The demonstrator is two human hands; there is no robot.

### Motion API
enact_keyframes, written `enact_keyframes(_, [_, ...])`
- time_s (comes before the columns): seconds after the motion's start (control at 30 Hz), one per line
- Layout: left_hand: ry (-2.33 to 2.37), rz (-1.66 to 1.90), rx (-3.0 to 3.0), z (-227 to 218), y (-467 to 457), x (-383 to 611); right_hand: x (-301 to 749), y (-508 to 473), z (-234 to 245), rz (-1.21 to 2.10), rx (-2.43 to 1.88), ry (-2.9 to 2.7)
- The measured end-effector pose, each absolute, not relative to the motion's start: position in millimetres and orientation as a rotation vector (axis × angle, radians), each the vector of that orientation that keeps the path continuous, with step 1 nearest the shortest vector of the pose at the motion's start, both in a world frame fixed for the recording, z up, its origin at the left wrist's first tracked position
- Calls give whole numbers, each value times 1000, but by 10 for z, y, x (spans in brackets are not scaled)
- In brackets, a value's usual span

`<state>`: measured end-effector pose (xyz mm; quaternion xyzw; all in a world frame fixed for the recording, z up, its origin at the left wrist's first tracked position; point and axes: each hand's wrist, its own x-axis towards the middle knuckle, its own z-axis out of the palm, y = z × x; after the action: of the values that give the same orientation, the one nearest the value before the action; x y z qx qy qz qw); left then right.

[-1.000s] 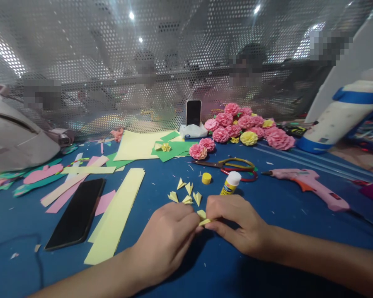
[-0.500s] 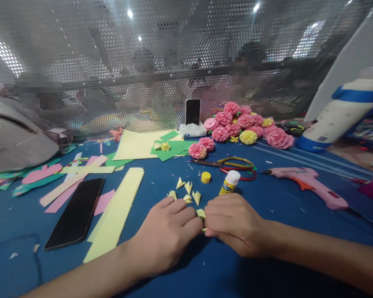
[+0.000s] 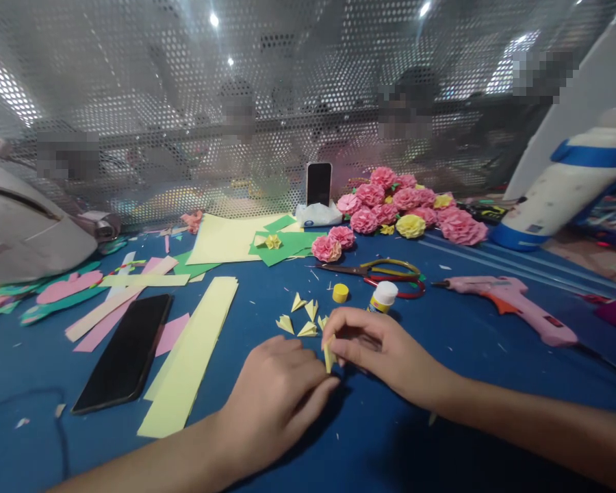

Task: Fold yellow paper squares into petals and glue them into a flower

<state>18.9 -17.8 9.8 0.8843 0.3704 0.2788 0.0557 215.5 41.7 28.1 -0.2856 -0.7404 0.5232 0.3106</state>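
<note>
A small folded piece of yellow paper (image 3: 329, 357) stands between my two hands. My right hand (image 3: 390, 346) pinches its upper part with thumb and fingers. Curled and closed, my left hand (image 3: 277, 394) has its fingertips at the lower end of the piece; its palm side is hidden. Just beyond lie several folded yellow paper points (image 3: 308, 329), one partly behind my right fingers. A glue stick (image 3: 385, 296) with a white end stands behind my right hand, its lower part covered. Its yellow cap (image 3: 340, 293) sits to the left of it.
Scissors (image 3: 364, 270) and a pink glue gun (image 3: 513, 301) lie to the right. Pink paper flowers (image 3: 385, 213) are heaped at the back, near a tilted bottle (image 3: 565, 185). Yellow paper strips (image 3: 189, 363) and a dark phone (image 3: 126, 356) lie left. A perforated metal screen (image 3: 185, 123) stands behind.
My right hand has lifted and turned, its fingers opening out around the folded paper, which now shows upright. My left hand has shifted slightly down, uncovering more of the folded points.
</note>
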Motion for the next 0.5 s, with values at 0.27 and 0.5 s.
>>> enact_keyframes(0.27, [711,763,3162,19,-406,-32,2164,348,221,1268,-809,-2517])
enact_keyframes(0.5, [914,783,3174,-109,-372,-44,2141,322,144,967,-749,-2674])
